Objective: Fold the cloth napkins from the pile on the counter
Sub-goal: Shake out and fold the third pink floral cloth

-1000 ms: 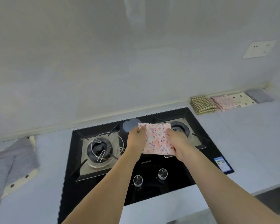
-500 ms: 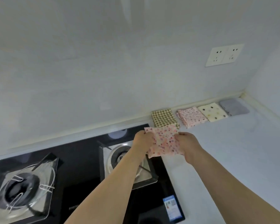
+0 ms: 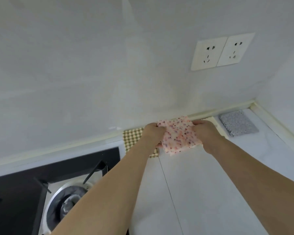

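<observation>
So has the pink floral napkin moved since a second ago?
Yes. The pink floral napkin, held by both hands, went from above the stove rightward and toward the wall, now beside the checked napkin near the folded row.

No text, label, brand, number or sign can be read anywhere in the head view.

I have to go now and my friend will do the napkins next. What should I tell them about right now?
Left hand and right hand both grip the folded pink dotted napkin, one on each side, by the back wall.
Checked napkin lies folded under the left hand; grey napkin lies folded in the corner.
Done: this napkin is folded.
Left: set it down in the row; any unfolded pile is out of view.
</observation>
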A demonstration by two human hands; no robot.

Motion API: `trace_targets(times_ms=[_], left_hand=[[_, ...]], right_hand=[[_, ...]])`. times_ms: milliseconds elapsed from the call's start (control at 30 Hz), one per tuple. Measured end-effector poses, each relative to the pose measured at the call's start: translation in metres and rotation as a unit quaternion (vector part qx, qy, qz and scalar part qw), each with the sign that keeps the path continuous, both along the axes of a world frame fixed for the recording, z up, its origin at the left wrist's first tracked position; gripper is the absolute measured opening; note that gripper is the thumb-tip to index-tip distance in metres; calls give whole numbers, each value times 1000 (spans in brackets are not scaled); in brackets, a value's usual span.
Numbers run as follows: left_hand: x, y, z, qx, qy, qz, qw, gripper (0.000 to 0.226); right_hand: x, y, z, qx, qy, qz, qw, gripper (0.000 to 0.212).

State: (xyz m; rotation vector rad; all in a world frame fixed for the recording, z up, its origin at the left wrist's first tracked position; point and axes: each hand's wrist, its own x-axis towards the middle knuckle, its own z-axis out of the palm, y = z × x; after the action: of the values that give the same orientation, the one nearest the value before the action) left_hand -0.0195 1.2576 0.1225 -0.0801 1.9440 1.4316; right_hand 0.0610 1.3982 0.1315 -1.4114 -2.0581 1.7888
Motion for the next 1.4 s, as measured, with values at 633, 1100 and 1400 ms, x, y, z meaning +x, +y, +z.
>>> trace_targets(times_ms=[633,1100,1400], left_hand=[[17,-33,-5,-216,353,-172,894,30],[39,-165,14,-295,509,-199,784,36],[34,-316,36,-322,508,-146,785,40]], right_hand=[[21,-20,-11,120,-40,124,984,50],[33,-148,34,325,3,304,896,50],[16,-292,54,333,6,342,879,51]])
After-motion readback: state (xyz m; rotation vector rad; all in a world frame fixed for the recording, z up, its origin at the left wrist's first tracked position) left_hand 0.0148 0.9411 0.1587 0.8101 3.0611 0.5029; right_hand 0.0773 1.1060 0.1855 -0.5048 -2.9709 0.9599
